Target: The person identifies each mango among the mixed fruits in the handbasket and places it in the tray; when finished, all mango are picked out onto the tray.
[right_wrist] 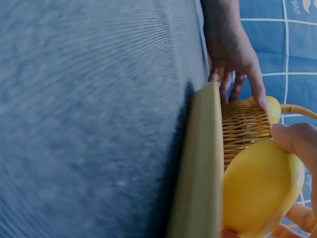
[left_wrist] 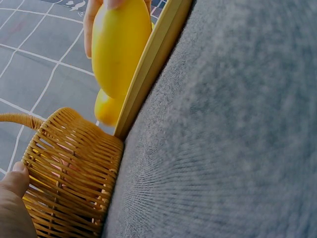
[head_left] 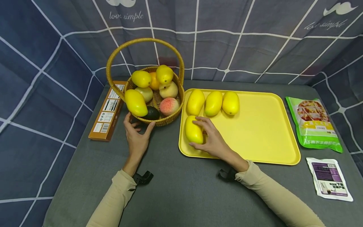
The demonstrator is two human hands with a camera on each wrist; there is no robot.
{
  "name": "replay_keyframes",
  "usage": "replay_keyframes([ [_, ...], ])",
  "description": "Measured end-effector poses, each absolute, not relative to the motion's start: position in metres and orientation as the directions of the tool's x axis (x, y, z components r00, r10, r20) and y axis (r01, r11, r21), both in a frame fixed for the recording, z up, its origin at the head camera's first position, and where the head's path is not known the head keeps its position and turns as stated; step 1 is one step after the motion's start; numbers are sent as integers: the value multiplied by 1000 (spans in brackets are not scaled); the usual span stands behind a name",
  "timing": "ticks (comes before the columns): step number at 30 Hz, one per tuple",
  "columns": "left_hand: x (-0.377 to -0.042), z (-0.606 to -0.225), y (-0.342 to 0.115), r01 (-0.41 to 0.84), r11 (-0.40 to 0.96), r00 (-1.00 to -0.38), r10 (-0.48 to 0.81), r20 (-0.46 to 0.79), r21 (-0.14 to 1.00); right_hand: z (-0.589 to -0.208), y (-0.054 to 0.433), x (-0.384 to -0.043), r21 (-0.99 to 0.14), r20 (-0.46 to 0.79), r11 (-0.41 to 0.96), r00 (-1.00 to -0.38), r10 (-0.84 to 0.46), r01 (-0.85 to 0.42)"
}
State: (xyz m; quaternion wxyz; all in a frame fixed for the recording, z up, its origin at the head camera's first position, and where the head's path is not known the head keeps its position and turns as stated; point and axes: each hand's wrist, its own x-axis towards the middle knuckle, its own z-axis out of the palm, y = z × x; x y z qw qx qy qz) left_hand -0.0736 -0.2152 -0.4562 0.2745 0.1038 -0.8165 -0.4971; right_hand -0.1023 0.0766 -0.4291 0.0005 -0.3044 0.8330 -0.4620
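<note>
My right hand (head_left: 211,137) grips a yellow mango (head_left: 194,130) between thumb and fingers, over the front left part of the yellow tray (head_left: 263,126); whether it touches the tray, I cannot tell. Behind it, three more mangoes (head_left: 214,103) lie along the tray's back left side. My left hand (head_left: 137,138) holds the near side of the wicker basket (head_left: 170,119), thumb at the rim and fingers around its outer wall. Inside the basket are a mango (head_left: 135,102), a peach (head_left: 169,106), a dark avocado (head_left: 152,113), an orange (head_left: 154,82) and several other yellow or pale fruits.
A brown box (head_left: 106,116) lies left of the basket, whose tall handle (head_left: 147,40) arches above it. Right of the tray lie a green food packet (head_left: 314,123) and a white and purple packet (head_left: 329,179). Checked cloth (head_left: 215,47) hangs behind the grey table (head_left: 181,195).
</note>
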Motion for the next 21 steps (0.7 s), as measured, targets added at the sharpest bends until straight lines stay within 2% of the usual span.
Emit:
replay_keyframes([
  [13, -74, -457, -216, 110, 477, -829, -441, 345, 872, -438, 73, -99, -672, 317, 468, -794, -519, -574],
  [21, -74, -456, -216, 114, 473, -832, -435, 344, 874, -437, 76, -97, -664, 332, 463, -786, -522, -588],
])
